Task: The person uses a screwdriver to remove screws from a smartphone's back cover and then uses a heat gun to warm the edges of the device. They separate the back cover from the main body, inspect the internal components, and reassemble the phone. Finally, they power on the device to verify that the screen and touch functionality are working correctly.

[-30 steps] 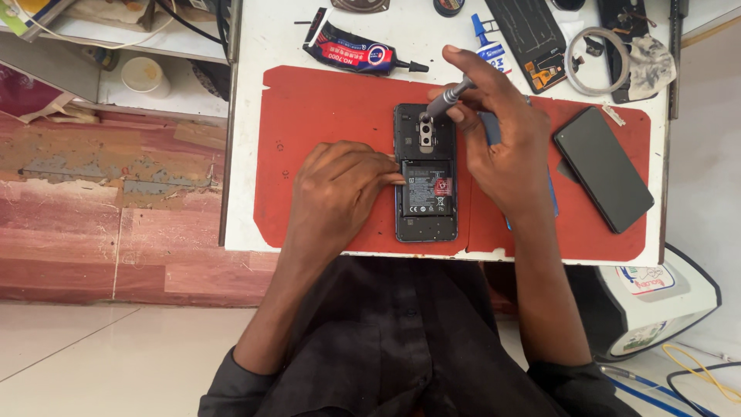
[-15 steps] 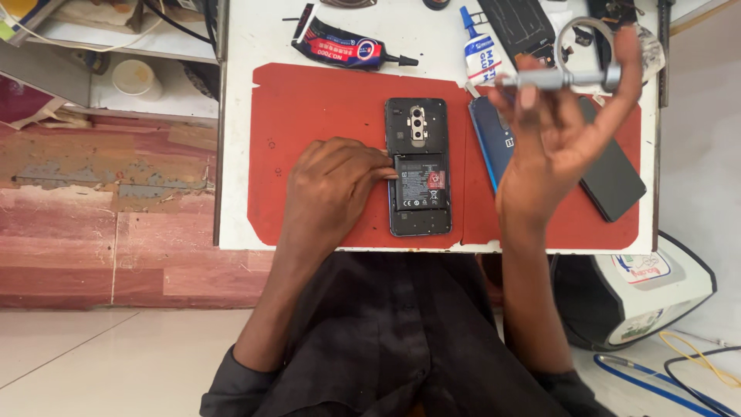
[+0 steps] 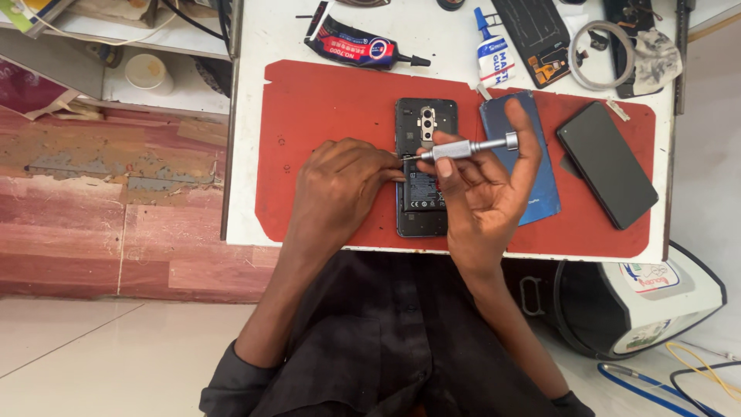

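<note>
An opened black phone [image 3: 423,127] lies face down on a red mat [image 3: 324,108], its battery and camera module exposed. My left hand [image 3: 340,185] rests on the mat with its fingertips against the phone's left edge. My right hand [image 3: 482,189] hovers over the phone's lower half and holds a small silver screwdriver [image 3: 463,147] sideways. The screwdriver's tip points left toward my left fingertips. A blue back cover [image 3: 532,158] lies just right of the phone, partly under my right hand.
A dark phone [image 3: 607,164] lies at an angle on the mat's right side. Along the table's far edge are a black glue tube [image 3: 359,45], a small white glue bottle [image 3: 492,58], a black panel [image 3: 536,31] and a tape ring [image 3: 598,45]. A shelf stands left.
My right hand came down from the raised spot at the table's right and brought the screwdriver back over the phone, tip toward my left fingers. My left hand stayed at the phone's edge.
</note>
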